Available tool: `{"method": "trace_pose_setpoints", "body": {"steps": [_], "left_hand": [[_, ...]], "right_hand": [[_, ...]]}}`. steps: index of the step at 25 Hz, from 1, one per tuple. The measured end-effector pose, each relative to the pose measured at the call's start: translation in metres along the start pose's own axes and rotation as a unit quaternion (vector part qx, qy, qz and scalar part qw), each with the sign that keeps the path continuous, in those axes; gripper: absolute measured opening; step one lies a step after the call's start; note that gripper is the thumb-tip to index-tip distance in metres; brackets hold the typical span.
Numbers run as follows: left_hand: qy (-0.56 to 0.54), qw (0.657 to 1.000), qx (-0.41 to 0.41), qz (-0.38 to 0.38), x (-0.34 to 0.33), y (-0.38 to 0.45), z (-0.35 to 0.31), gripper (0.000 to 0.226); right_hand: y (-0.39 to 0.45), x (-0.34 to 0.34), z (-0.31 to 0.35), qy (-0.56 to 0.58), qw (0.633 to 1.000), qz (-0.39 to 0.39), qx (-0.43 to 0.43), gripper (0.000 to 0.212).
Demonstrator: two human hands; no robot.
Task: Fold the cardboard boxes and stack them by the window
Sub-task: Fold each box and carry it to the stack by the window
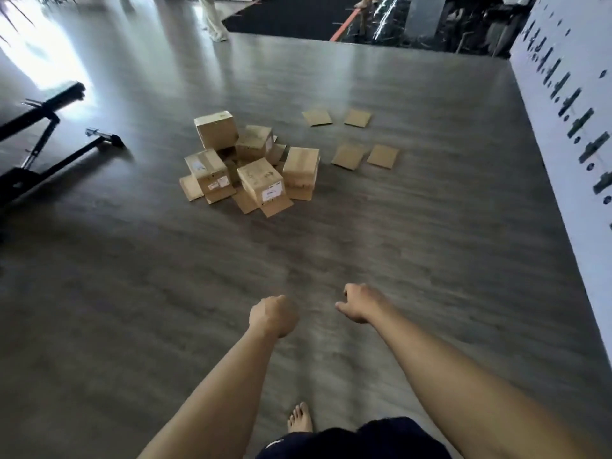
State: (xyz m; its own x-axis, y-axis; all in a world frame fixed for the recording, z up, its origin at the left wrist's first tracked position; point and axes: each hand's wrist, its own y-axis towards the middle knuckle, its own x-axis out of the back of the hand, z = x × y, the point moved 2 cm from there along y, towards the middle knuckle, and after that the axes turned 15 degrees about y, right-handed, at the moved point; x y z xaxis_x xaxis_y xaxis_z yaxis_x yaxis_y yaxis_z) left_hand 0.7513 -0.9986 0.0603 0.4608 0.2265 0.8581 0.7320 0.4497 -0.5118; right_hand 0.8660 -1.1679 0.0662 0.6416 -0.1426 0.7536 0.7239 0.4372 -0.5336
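1. grey wood-grain floor fills the head view, with glare from bright light at the far left and a white wall with dark blurred marks on the side of the right hand.
2. left hand is held out low over the floor, fingers curled under into a loose fist, holding nothing.
3. right hand is beside it, a small gap apart, fingers bent downward and loosely curled, also holding nothing.
4. pile of cardboard boxes sits on the floor well ahead of both hands, a little to the left-hand side; several made-up boxes lean against one another at tilted angles, some with open flaps spread on the floor and some with white labels.
5. four flat cardboard pieces lie on the floor ahead of the right hand, just beyond and beside the pile, set in two pairs and apart from each other.
6. black metal frame with angled bars stands far off on the left-hand side, well apart from the boxes.
7. one bare foot rests on the floor below the hands, next to dark shorts at the bottom edge.
8. legs in pale trousers stand far ahead of the left hand, at the top edge, next to a dark mat.
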Motion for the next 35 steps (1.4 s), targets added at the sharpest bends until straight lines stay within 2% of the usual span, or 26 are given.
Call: {"method": "trace_pose_setpoints", "body": {"steps": [4, 9, 18, 23, 31, 35], "left_hand": [[0.012, 1.000, -0.009, 0.012, 0.045, 0.078, -0.008, 0.037], [0.025, 0.999, -0.015, 0.041, 0.085, 0.172, -0.036, 0.037], [-0.025, 0.999, 0.005, 0.034, 0.222, 0.375, -0.142, 0.046], [-0.004, 0.998, -0.006, 0.064, 0.269, 0.466, -0.181, 0.043], [0.013, 0.997, -0.045, 0.055, 0.377, 0.667, -0.218, 0.039], [0.000, 0.999, -0.046, 0.007, 0.443, 0.767, -0.230, 0.045]], "right_hand": [[0.076, 0.032, 0.022, 0.000, 1.000, 0.016, 0.003, 0.053], [0.175, 0.081, 0.008, -0.008, 0.999, 0.039, -0.012, 0.051], [0.389, 0.253, -0.023, -0.027, 0.999, 0.046, 0.010, 0.048], [0.483, 0.308, -0.033, -0.013, 0.998, 0.068, -0.007, 0.045], [0.651, 0.418, -0.025, -0.025, 0.997, 0.071, -0.032, 0.050], [0.741, 0.480, -0.007, -0.022, 0.998, 0.058, -0.024, 0.052]]}}
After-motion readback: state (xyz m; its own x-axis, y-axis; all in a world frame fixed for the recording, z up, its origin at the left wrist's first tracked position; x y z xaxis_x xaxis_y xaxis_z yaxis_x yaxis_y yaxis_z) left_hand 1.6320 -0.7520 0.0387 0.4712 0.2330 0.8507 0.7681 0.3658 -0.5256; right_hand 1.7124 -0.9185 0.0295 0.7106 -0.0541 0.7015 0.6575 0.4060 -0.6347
